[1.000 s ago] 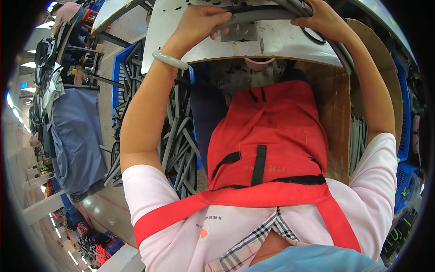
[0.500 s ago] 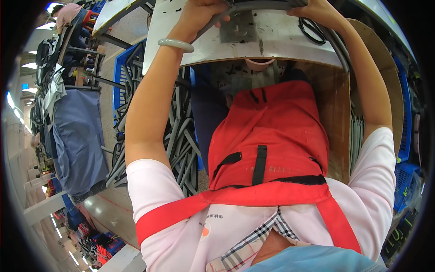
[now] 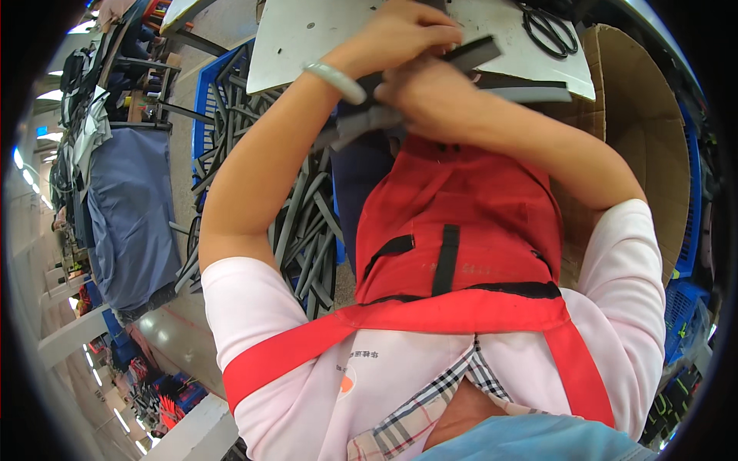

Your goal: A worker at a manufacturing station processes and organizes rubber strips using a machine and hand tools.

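Note:
Above the near edge of the white table [image 3: 284,42], my two hands cross close together. My right hand [image 3: 434,96] is closed round several long grey strips [image 3: 530,92], blurred by motion. Some strip ends stick out to the right past my wrist, others to the left under my left forearm. My left hand [image 3: 407,31], with a pale bangle on its wrist, is just beyond the right one. Its fingers are pinched together near the strips, and what they hold is hidden. Black-handled scissors [image 3: 550,32] lie on the table to the right.
A blue crate [image 3: 203,96] full of grey strips [image 3: 307,253] stands left of my legs. An open cardboard box [image 3: 646,146] is on the right, with blue baskets [image 3: 684,307] beyond. My red apron [image 3: 461,192] covers my lap. A blue-grey cloth [image 3: 134,215] hangs farther left.
My hands were apart at the far side, holding a long grey piece stretched between them. Now they have come nearer and together, and the strips are bunched in my right hand.

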`<move>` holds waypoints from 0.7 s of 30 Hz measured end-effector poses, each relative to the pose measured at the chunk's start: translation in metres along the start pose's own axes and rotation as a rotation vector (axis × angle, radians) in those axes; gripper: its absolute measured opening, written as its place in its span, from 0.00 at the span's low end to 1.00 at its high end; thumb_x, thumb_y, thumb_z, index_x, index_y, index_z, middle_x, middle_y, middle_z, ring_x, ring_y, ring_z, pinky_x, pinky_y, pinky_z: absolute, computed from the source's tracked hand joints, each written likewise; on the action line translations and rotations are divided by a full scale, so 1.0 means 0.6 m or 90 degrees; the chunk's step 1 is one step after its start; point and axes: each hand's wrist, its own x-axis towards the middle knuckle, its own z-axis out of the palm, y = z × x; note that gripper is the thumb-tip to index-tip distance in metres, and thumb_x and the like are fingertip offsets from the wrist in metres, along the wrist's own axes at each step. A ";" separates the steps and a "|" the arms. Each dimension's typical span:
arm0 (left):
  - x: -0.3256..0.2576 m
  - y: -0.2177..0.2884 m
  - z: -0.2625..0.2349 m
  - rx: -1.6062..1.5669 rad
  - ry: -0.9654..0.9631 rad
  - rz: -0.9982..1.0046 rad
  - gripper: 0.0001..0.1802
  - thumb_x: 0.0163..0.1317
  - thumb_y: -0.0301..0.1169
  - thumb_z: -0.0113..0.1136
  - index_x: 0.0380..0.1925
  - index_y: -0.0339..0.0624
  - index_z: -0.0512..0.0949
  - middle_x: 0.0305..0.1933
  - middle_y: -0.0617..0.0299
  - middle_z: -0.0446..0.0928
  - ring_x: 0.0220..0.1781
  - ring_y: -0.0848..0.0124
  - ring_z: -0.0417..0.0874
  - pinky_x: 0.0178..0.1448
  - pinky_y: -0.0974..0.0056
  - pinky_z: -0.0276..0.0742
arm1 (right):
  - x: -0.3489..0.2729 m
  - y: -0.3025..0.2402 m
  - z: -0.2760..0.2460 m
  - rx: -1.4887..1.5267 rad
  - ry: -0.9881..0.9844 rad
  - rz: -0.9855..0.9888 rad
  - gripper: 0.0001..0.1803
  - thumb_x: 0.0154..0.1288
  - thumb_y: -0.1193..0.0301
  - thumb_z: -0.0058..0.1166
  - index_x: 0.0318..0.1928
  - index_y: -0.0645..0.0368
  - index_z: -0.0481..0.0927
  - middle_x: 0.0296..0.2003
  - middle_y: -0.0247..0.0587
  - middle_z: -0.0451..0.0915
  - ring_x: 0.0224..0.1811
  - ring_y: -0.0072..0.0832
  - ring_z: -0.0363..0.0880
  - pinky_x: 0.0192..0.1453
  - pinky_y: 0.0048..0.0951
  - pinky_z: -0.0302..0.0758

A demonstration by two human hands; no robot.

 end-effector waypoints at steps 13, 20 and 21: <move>-0.106 -0.009 -0.064 -0.044 0.106 -0.206 0.19 0.63 0.42 0.64 0.41 0.34 0.85 0.25 0.63 0.80 0.24 0.78 0.74 0.30 0.71 0.72 | -0.169 0.212 -0.153 0.184 0.122 0.410 0.41 0.52 0.70 0.65 0.67 0.66 0.66 0.51 0.50 0.79 0.46 0.29 0.81 0.58 0.30 0.73; -0.033 -0.001 -0.104 0.134 0.196 -0.068 0.16 0.59 0.39 0.67 0.39 0.36 0.86 0.28 0.62 0.82 0.29 0.79 0.76 0.36 0.71 0.73 | -0.152 0.207 -0.216 0.326 0.055 0.460 0.23 0.49 0.66 0.66 0.44 0.66 0.77 0.29 0.41 0.80 0.35 0.26 0.76 0.43 0.31 0.74; -0.037 0.000 -0.110 0.125 0.197 -0.098 0.17 0.59 0.39 0.67 0.39 0.36 0.86 0.28 0.62 0.82 0.29 0.78 0.76 0.37 0.71 0.73 | -0.146 0.212 -0.213 0.349 0.056 0.446 0.23 0.48 0.65 0.66 0.44 0.66 0.77 0.29 0.41 0.80 0.34 0.26 0.77 0.43 0.31 0.74</move>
